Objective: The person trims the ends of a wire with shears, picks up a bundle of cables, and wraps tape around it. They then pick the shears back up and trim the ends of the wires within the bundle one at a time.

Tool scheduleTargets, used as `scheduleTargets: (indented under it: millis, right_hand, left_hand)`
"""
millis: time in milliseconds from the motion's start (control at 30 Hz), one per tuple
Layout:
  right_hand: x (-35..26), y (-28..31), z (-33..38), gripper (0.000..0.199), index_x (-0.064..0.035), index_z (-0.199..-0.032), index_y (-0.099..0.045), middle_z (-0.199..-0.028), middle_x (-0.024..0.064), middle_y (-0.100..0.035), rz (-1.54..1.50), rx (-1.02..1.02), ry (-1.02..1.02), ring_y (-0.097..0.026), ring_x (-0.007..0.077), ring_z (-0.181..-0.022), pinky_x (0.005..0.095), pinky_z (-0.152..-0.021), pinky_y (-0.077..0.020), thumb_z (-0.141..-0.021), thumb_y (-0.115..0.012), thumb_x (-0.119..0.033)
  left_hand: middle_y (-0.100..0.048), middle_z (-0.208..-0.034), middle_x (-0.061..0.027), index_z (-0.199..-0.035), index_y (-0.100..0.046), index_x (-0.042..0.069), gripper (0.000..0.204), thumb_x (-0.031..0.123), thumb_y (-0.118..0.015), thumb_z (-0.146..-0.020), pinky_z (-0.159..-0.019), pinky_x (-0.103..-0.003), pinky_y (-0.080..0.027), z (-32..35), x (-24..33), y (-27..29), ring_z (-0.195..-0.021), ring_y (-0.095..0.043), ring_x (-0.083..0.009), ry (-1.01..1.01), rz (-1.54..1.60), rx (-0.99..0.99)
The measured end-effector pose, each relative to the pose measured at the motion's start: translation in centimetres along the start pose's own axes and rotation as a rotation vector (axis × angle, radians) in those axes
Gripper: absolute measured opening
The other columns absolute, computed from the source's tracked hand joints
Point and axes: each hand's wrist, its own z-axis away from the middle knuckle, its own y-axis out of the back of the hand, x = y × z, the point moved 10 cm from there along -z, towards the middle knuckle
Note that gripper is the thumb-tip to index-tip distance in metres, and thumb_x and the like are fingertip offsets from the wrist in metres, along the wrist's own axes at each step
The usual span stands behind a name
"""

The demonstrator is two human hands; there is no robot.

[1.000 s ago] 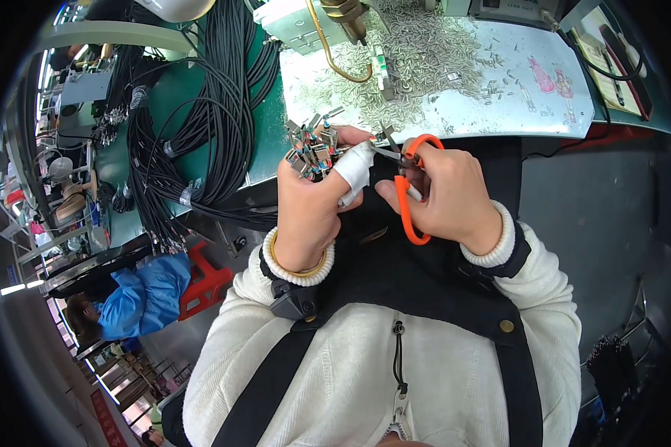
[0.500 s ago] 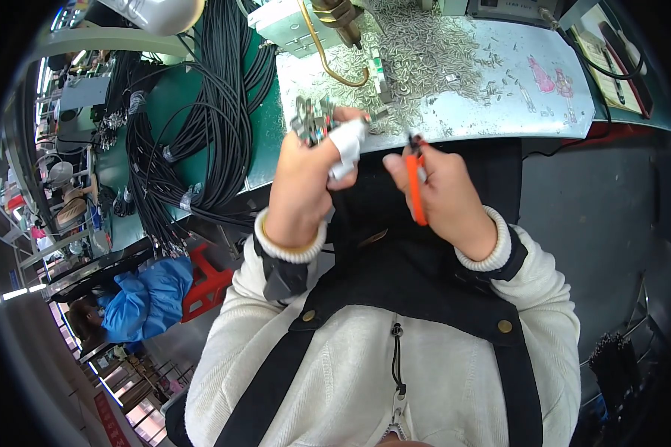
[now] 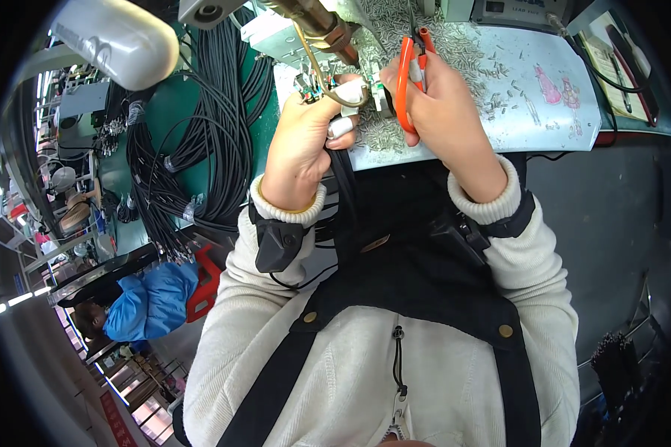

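Here, upper centre of the frame: left hand (image 3: 306,141), closed around a small cluster of metal-tipped connector ends (image 3: 309,83) that stick up out of the fist toward the top edge; a white-taped fingertip (image 3: 341,125) presses in from the right. Right hand (image 3: 443,112), just to the right and nearly touching, clamped on orange-handled snips (image 3: 404,78); handles run up and down the frame, the blade end hidden behind the fingers, so whether the blades meet cannot be told. The connector ends lie to the left of the snips, nearer the left hand, with a small gap between. A black cable (image 3: 344,201) trails down from the left fist. Below both: pale bench (image 3: 544,112) strewn with small metal offcuts (image 3: 462,45). Left of frame: black cable bundles (image 3: 201,149).
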Motion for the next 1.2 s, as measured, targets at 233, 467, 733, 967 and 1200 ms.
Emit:
scheduleTargets:
  millis: [233,467,733,967,1200]
  right_hand:
    - [0.0,-0.1,0.2,0.020,-0.0006,-0.088,-0.049,-0.052,-0.0020,-0.041,-0.050,0.023,0.027,-0.037,0.0043,-0.038,0.0197,-0.036,-0.0329,-0.084,-0.054,-0.019]
    - [0.3,0.0,0.2,0.018,-0.0006,-0.088,-0.049,-0.053,-0.0021,-0.042,-0.079,0.029,0.045,-0.037,0.0038,-0.039,0.0195,-0.036,-0.0330,-0.084,-0.055,-0.017]
    - [0.3,0.0,0.2,0.019,-0.0005,-0.089,-0.048,-0.053,-0.0021,-0.042,-0.054,0.045,0.027,-0.037,0.0044,-0.039,0.0197,-0.036,-0.0324,-0.084,-0.055,-0.018]
    - [-0.2,-0.3,1.2,0.020,-0.0006,-0.089,-0.048,-0.054,-0.0010,-0.043,-0.152,-0.022,0.079,-0.037,0.0048,-0.039,0.0188,-0.036,-0.0310,-0.085,-0.053,-0.019]
    - [-2.1,-0.2,4.2,0.017,-0.0005,-0.089,-0.049,-0.056,0.0005,-0.045,-0.313,-0.170,0.163,-0.038,0.0043,-0.041,0.0179,-0.037,-0.0303,-0.086,-0.051,-0.016]
  left_hand:
    - [-0.050,-0.066,-0.0016,-0.089,-0.052,0.000,0.015,0.003,-0.059,-0.076,-0.035,-0.018,-0.026,0.1,0.2,0.1,-0.043,-0.038,-0.0047,0.016,-0.001,-0.011]
    - [-0.050,-0.067,0.0000,-0.086,-0.051,0.002,0.013,0.003,-0.060,-0.076,-0.035,-0.017,-0.026,0.5,0.2,0.0,-0.046,-0.039,-0.0034,-0.016,-0.022,0.036]
    - [-0.051,-0.068,-0.0001,-0.088,-0.053,0.001,0.015,0.004,-0.060,-0.075,-0.036,-0.017,-0.025,0.4,0.3,0.1,-0.046,-0.038,-0.0034,-0.017,-0.021,0.038]
    - [-0.054,-0.071,-0.0021,-0.095,-0.055,-0.001,0.019,0.004,-0.059,-0.077,-0.039,-0.018,-0.031,1.8,0.5,-0.8,-0.051,-0.044,-0.0064,-0.030,-0.026,-0.069]
    - [-0.060,-0.075,-0.0064,-0.095,-0.058,-0.003,0.016,0.003,-0.053,-0.081,-0.060,-0.024,-0.045,6.6,1.8,-0.5,-0.069,-0.057,-0.0130,-0.233,-0.334,0.100]
